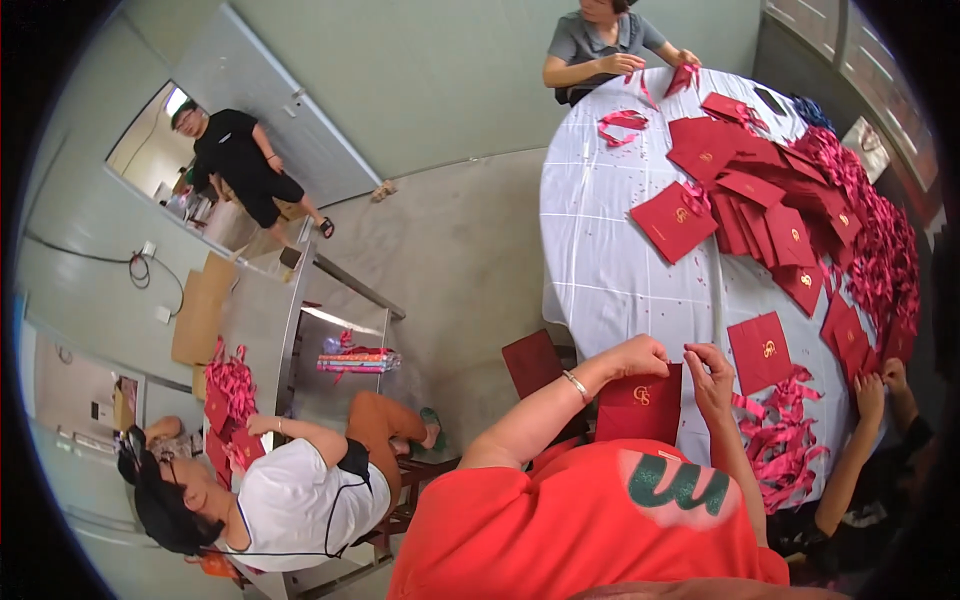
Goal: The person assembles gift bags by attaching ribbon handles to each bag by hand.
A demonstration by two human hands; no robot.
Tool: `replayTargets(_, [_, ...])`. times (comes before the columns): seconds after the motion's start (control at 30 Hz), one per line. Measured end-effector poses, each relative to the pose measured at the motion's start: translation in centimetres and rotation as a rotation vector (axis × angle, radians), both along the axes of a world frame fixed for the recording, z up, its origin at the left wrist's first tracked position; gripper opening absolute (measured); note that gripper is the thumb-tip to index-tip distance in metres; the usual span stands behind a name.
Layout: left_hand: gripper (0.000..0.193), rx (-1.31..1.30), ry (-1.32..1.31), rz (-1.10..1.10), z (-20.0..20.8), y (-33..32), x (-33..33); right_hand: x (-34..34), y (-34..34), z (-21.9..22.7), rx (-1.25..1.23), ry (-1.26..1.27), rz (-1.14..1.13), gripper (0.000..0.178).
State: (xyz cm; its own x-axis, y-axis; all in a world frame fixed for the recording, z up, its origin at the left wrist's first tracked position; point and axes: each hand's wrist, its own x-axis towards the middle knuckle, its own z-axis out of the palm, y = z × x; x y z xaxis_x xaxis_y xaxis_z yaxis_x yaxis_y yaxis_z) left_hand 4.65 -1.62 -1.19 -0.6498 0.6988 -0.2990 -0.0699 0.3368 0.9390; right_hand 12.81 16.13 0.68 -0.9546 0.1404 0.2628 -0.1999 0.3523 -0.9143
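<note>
A dark red paper gift bag (637,420) with a gold emblem stands upright close to my chest, at the near edge of the round table. My left hand (640,357) is closed at the bag's top edge, its fingertips gripping there. Just to the right, my right hand (708,370) is pinched closed beside the bag's upper right corner; what its fingertips hold is too small to make out. Another red bag (759,352) lies flat to the right of my right hand. Below that bag is a loose heap of pink ribbons (785,450).
The round table (610,250) wears a white cloth. Piled red bags (760,200) and a long ribbon heap (880,230) cover its right side. A co-worker (610,50) handles ribbon opposite; another's hands (872,390) work at right. People sit and stand at left.
</note>
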Motion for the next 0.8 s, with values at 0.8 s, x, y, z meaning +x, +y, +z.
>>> replayTargets(0.8, [0.015, -0.021, 0.056, 0.012, -0.4, -0.2, 0.4, 1.6, -0.8, -0.9, 0.096, -0.084, 0.08, 0.008])
